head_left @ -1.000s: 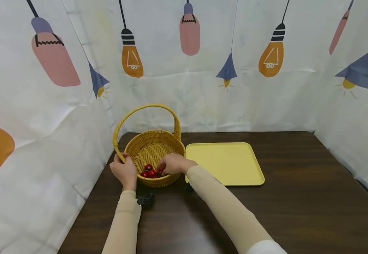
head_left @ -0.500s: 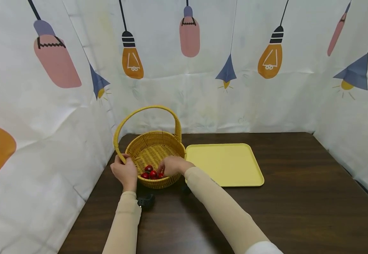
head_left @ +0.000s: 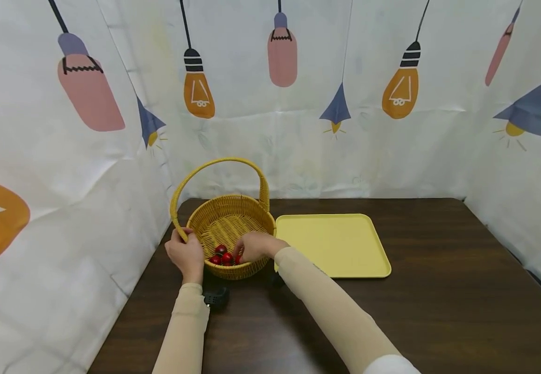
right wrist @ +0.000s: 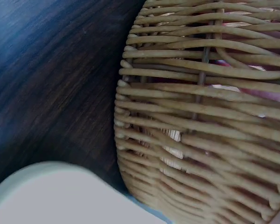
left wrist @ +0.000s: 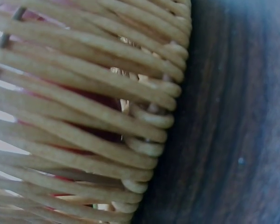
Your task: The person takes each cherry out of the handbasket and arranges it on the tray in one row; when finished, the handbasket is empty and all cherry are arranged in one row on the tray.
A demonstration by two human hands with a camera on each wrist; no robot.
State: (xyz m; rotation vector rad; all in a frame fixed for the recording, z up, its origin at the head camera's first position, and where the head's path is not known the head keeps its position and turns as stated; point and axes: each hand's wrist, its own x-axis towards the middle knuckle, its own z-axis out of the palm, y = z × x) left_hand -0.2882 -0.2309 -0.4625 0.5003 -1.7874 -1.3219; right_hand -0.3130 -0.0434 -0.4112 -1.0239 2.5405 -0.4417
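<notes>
A yellow wicker basket (head_left: 226, 208) with a tall hoop handle stands at the table's left. Several red cherries (head_left: 221, 250) lie at its near side. My left hand (head_left: 186, 254) grips the left rim at the foot of the handle. My right hand (head_left: 255, 245) reaches over the near right rim, fingers curled down and pinching a red cherry (head_left: 238, 259), partly hidden by the fingertips. Both wrist views are filled by the basket's woven wall (left wrist: 84, 93), with red showing through the gaps in the left wrist view.
Right of the basket lies a yellow tray (head_left: 333, 244), partly behind my right forearm. The dark wooden table (head_left: 438, 291) reaches to a white printed cloth (head_left: 308, 156) at the back and sides. A pale rounded edge (right wrist: 60, 196) shows low in the right wrist view.
The head view has shifted slightly. The right fingers have moved a little within the basket, and the red cherry by them shows more plainly. The left hand keeps its grip.
</notes>
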